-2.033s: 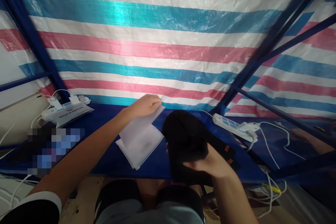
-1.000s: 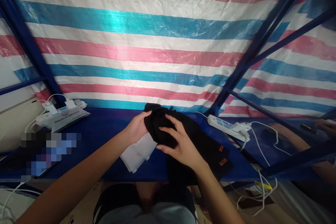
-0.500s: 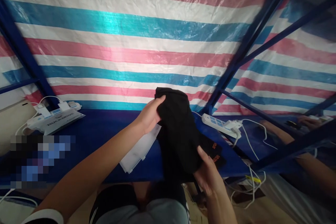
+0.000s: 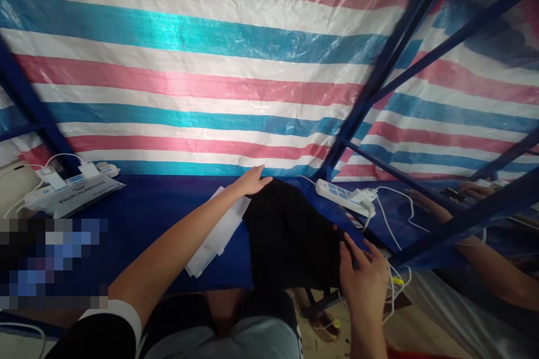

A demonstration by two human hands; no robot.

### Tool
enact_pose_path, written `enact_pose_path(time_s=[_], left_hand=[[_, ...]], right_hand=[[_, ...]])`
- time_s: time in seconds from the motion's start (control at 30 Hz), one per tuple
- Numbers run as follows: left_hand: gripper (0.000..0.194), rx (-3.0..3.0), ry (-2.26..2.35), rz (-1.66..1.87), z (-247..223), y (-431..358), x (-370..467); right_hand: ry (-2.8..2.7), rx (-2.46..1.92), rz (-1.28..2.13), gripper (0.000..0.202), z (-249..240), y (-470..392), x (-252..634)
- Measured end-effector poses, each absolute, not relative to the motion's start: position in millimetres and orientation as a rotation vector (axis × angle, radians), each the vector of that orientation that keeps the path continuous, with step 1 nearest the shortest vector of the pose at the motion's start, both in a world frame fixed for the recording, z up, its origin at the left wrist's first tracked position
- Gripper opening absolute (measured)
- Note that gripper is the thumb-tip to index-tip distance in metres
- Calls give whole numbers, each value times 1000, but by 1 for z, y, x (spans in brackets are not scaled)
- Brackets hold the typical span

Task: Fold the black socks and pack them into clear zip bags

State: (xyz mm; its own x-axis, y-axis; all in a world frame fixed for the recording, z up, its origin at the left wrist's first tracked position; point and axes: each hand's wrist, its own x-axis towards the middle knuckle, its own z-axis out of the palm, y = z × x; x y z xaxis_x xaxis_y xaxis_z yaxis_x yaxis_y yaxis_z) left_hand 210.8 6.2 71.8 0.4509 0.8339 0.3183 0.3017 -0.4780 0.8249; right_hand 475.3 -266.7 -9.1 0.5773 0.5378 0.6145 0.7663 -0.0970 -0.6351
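Observation:
Black fabric (image 4: 290, 241) lies spread on the blue table (image 4: 147, 224), its near edge at the table's front. My left hand (image 4: 252, 179) is at the fabric's far left corner, fingers apart and holding nothing. At the right edge of the fabric is my right hand (image 4: 364, 266), its fingers spread, beside a small orange mark. White plastic bags (image 4: 219, 235) lie left of the fabric, partly under my left forearm.
A white power strip (image 4: 343, 196) with plugs and cables stands at the right; another power strip (image 4: 71, 185) sits by a grey packet at the left. Blue frame posts rise on both sides. At the far right another person's arm (image 4: 497, 269) is visible.
The folded black fabric that both hands held up now lies flat on the table. Both hands have let go; the left moved down a little, the right moved to the right.

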Motion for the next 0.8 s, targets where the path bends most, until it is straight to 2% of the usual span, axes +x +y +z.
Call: enact_pose_path(time_s=[0.1,0.17,0.33,0.47,0.6,0.67,0.73,0.8], left_hand=[[55,2095,927,734,64,13,163],[50,2112,926,541,66,12,129],[41,2125,895,400,70,0,72],[46,2271,837,256,65,-12,54],[67,2352,827,222,61,-15,50],[77,2377,850,188,58,-13,51],[73,2370,887,125,56,-10,52],[57,2336,905,51,54,-6,53]], right_hand=[[-1143,-1653,-341,51,-3,-267,471],[-1178,-1530,-139,44,15,-268,461],[-1604,-1159,427,33,67,-251,421],[-2178,-933,751,27,81,-224,383],[-2408,-843,909,46,83,-207,363],[-2388,-888,990,47,86,-199,361],[-2297,-930,1095,43,92,-187,361],[-2168,-946,1171,41,98,-169,359]])
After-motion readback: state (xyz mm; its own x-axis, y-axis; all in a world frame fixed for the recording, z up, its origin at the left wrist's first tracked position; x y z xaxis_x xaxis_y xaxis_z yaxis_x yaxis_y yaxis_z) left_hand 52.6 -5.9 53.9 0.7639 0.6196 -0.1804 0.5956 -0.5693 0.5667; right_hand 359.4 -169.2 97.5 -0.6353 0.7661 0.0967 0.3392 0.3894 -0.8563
